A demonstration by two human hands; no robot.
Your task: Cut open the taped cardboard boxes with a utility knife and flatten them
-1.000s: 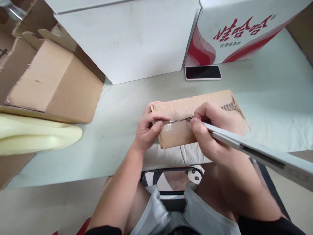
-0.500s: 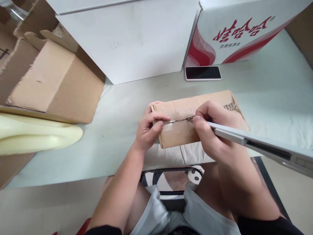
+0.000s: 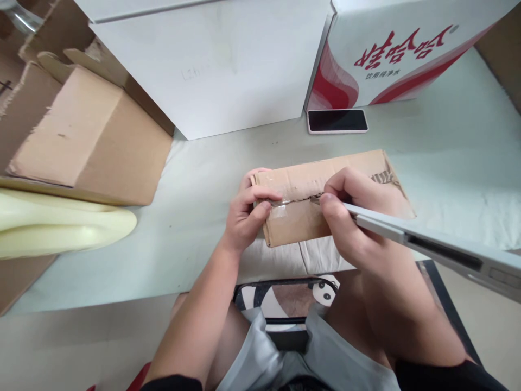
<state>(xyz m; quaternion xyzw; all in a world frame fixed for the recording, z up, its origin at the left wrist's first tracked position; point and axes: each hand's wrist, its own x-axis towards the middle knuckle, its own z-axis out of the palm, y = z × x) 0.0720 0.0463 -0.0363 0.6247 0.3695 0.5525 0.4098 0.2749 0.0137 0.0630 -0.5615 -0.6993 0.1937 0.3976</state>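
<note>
A small brown cardboard box [image 3: 301,182] lies on the pale table [image 3: 203,179] in front of me, its top seam covered with clear tape. My left hand [image 3: 246,214] grips the box's left end, fingers curled over the taped seam. My right hand [image 3: 352,217] is closed around a grey utility knife [image 3: 431,247], whose tip rests on the seam near the middle of the box. The knife's handle runs off to the right edge of the view.
A large white box [image 3: 211,65] and a red-and-white printed carton [image 3: 391,51] stand at the back. A phone [image 3: 337,120] lies face up before the carton. An opened brown carton [image 3: 81,136] and a cream foam piece [image 3: 61,225] sit at the left.
The knife handle has shifted slightly up and down at the right while its tip stays on the seam. The left hand and the box have not moved.
</note>
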